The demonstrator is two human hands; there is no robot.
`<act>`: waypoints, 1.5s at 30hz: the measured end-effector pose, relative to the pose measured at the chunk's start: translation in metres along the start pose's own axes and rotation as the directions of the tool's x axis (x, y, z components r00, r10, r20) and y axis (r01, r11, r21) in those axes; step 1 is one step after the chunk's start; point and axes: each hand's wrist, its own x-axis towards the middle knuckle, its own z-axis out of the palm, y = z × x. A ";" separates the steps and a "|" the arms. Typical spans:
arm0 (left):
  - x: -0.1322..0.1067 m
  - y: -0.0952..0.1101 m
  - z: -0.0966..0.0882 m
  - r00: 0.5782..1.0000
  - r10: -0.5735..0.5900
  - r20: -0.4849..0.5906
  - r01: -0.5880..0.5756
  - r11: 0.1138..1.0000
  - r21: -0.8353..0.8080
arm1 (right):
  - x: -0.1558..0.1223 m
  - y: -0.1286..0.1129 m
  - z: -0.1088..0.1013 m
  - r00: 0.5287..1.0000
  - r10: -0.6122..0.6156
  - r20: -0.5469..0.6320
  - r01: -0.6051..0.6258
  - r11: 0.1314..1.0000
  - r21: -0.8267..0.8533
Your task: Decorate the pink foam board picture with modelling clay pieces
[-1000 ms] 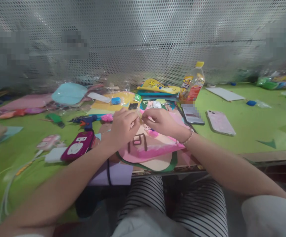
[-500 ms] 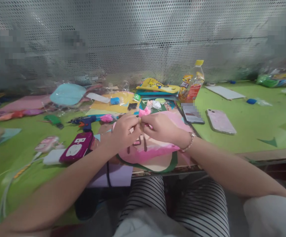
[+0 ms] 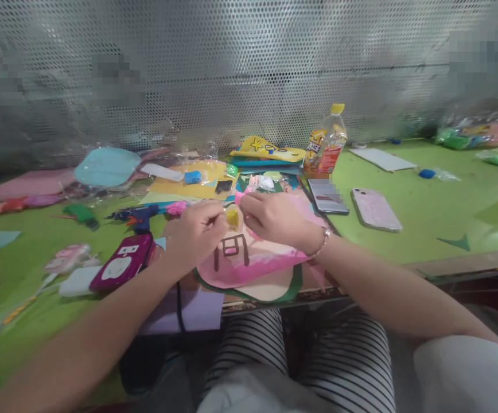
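Observation:
My left hand (image 3: pixel 197 232) is closed in a pinch on a small yellow piece (image 3: pixel 232 217), held just above a pink felt picture (image 3: pixel 249 261) with a brown outlined square on it. My right hand (image 3: pixel 272 217) is curled beside it, its fingertips meeting the left hand's at the yellow piece and gripping a small pink piece (image 3: pixel 239 197). A bead bracelet circles the right wrist. Both hands hover over the near edge of the green table (image 3: pixel 425 229).
A blue glue gun (image 3: pixel 139 217) and a magenta case (image 3: pixel 122 267) lie left of the hands. Two phones (image 3: pixel 376 209) and a juice bottle (image 3: pixel 324 150) stand to the right. Felt sheets and packets crowd the back by the perforated metal wall. Another person's hand shows at far left.
The camera has shifted, so everything sits slightly further left. My hands have parted a little, and a yellow piece now shows between the fingertips where a pink piece stuck up before.

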 end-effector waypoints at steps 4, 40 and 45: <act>0.001 -0.006 -0.002 1.000 0.024 0.005 -0.024 1.000 0.007 | 0.000 0.007 -0.001 0.999 0.035 0.024 -0.036 0.999 0.041; 0.005 -0.029 0.007 0.972 -0.042 0.232 0.050 0.998 -0.032 | 0.001 0.018 0.014 0.984 0.062 -0.165 0.023 0.884 0.468; 0.004 -0.032 0.010 0.962 -0.026 0.273 0.048 0.996 -0.073 | 0.000 0.020 0.014 0.992 0.000 -0.123 0.052 0.907 0.419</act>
